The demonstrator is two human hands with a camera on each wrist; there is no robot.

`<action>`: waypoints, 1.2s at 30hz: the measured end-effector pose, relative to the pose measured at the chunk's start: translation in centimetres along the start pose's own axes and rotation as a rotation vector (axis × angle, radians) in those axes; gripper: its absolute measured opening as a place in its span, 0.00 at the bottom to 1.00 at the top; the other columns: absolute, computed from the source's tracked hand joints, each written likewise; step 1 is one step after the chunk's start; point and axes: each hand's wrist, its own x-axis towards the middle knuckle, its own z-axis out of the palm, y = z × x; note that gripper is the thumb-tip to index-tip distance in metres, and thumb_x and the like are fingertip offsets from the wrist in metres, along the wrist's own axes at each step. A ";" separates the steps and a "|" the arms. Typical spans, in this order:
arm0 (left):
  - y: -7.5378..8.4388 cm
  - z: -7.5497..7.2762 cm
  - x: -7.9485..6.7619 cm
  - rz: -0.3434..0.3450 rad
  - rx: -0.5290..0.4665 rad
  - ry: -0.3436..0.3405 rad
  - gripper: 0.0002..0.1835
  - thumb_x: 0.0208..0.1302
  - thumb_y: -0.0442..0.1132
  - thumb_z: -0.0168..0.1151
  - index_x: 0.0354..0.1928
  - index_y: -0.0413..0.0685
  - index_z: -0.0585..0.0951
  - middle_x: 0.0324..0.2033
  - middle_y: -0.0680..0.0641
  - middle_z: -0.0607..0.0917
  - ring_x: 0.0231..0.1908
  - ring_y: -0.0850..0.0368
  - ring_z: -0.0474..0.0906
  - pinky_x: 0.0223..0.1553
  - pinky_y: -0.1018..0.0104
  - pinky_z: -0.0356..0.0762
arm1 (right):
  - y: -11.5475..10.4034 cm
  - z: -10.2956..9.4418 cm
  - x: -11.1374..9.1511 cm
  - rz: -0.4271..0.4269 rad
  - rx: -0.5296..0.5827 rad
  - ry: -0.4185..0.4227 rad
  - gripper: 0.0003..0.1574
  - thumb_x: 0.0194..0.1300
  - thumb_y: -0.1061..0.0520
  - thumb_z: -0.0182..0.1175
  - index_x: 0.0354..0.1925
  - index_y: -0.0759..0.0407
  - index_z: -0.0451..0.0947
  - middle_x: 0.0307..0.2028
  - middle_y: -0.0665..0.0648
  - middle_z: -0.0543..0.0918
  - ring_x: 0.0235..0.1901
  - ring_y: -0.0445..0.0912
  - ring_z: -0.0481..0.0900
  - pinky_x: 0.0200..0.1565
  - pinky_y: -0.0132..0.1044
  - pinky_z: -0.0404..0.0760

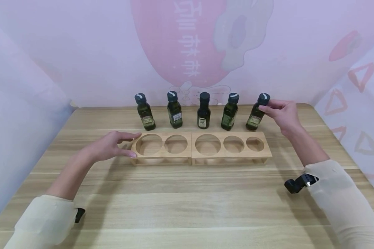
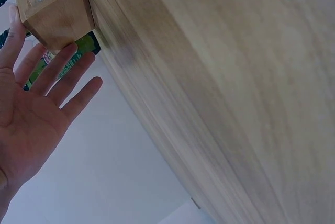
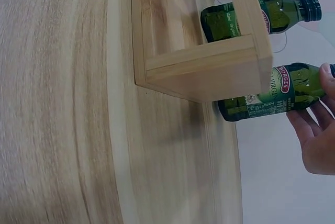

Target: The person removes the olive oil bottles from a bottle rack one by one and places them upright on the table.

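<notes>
My right hand [image 1: 283, 114] pinches the upper part of a dark green olive oil bottle [image 1: 254, 116] at the right end of a row. A label reading BORGES shows on that bottle [image 3: 285, 80] in the right wrist view. Two wooden racks [image 1: 191, 160] with round holes stand end to end in front of the bottles. At the left end, my left hand [image 1: 109, 147] touches the rack, thumb at the front corner and index finger at the back. Its fingers spread fairly straight against the end panel [image 2: 63, 17] in the left wrist view.
More dark bottles stand behind the racks: a bottle [image 1: 146, 116] at far left, a barcoded bottle [image 1: 175, 112], a slimmer bottle [image 1: 204, 112] and another green bottle [image 1: 229, 114]. A printed pale curtain [image 1: 106, 62] hangs behind the wood-grain table [image 1: 174, 204].
</notes>
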 end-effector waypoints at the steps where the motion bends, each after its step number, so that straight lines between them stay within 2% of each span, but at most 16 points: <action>1: 0.0 0.0 0.0 -0.001 0.001 0.001 0.40 0.63 0.44 0.75 0.73 0.34 0.70 0.70 0.34 0.73 0.70 0.30 0.67 0.68 0.33 0.67 | 0.1 0.0 0.1 0.002 0.000 0.001 0.17 0.65 0.68 0.70 0.33 0.44 0.91 0.29 0.40 0.90 0.36 0.30 0.86 0.45 0.19 0.82; 14: 0.1 0.0 0.0 -0.005 -0.007 -0.002 0.40 0.63 0.44 0.75 0.73 0.34 0.70 0.70 0.33 0.72 0.71 0.30 0.66 0.69 0.32 0.65 | 0.4 0.1 0.5 0.007 -0.037 0.003 0.14 0.65 0.67 0.71 0.35 0.45 0.91 0.29 0.38 0.90 0.37 0.30 0.86 0.45 0.19 0.82; 20: 0.2 0.0 0.0 -0.005 -0.004 0.003 0.40 0.63 0.44 0.75 0.72 0.33 0.70 0.70 0.33 0.73 0.70 0.30 0.67 0.68 0.33 0.67 | 0.6 0.2 0.6 -0.001 -0.100 0.015 0.15 0.66 0.64 0.71 0.34 0.41 0.90 0.30 0.37 0.89 0.38 0.30 0.85 0.46 0.21 0.83; 26: 0.2 0.0 0.0 -0.007 -0.006 0.003 0.40 0.63 0.43 0.75 0.72 0.33 0.70 0.70 0.33 0.73 0.69 0.30 0.68 0.68 0.33 0.67 | 0.7 0.0 0.6 0.000 -0.035 0.003 0.12 0.65 0.66 0.71 0.40 0.48 0.91 0.30 0.38 0.90 0.39 0.30 0.85 0.46 0.20 0.83; 31: 0.2 0.0 0.1 -0.005 -0.002 0.002 0.41 0.63 0.44 0.76 0.72 0.33 0.70 0.70 0.33 0.73 0.69 0.31 0.68 0.68 0.34 0.68 | 0.8 -0.1 0.7 -0.009 -0.014 -0.009 0.13 0.65 0.66 0.71 0.39 0.47 0.91 0.31 0.38 0.90 0.38 0.30 0.86 0.46 0.20 0.82; 34: 0.1 -0.1 0.1 -0.001 0.001 -0.002 0.41 0.63 0.44 0.76 0.73 0.33 0.70 0.70 0.33 0.73 0.70 0.30 0.67 0.68 0.34 0.67 | 0.8 -0.2 0.7 -0.009 -0.044 -0.027 0.14 0.65 0.65 0.72 0.48 0.53 0.90 0.33 0.38 0.90 0.40 0.30 0.85 0.46 0.20 0.82; 36: 0.1 -0.1 0.0 0.006 0.010 -0.004 0.41 0.63 0.44 0.75 0.73 0.33 0.70 0.70 0.33 0.72 0.70 0.31 0.67 0.68 0.33 0.67 | 0.8 -0.3 0.6 -0.017 -0.091 -0.056 0.22 0.66 0.63 0.72 0.58 0.60 0.84 0.37 0.39 0.90 0.42 0.31 0.85 0.49 0.21 0.82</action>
